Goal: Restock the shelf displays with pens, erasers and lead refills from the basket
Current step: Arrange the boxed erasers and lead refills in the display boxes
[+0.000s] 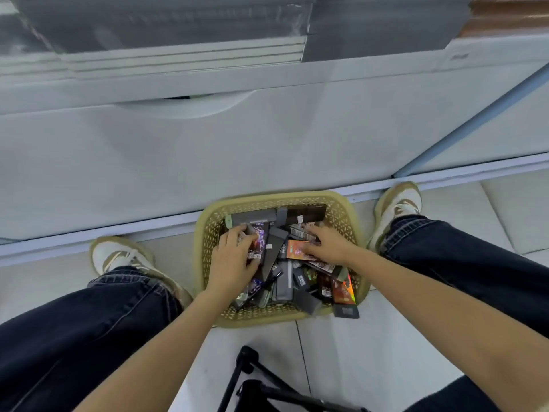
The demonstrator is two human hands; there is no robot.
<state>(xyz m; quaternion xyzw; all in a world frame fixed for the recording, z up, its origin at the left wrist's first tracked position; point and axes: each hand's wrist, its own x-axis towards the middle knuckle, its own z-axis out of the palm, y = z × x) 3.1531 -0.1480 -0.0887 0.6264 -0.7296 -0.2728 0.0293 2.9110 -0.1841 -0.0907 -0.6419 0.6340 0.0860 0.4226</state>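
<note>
A tan lattice basket [353, 221] stands on the floor between my feet, against the foot of the shelf unit. It is piled with several stationery packs in grey, black, purple and orange. My left hand [231, 260] reaches into the left half and its fingers curl round a dark purple pack [260, 237]. My right hand [329, 243] lies over the right half, fingers bent down onto an orange pack [294, 249]. One grey pack [346, 312] hangs over the basket's near right rim.
A white shelf base panel [267, 150] with a curved cut-out fills the view ahead. Grey boxes [386, 28] sit on the shelf above. My two shoes [118, 257] flank the basket. A black tripod [255, 382] lies on the tiled floor near me.
</note>
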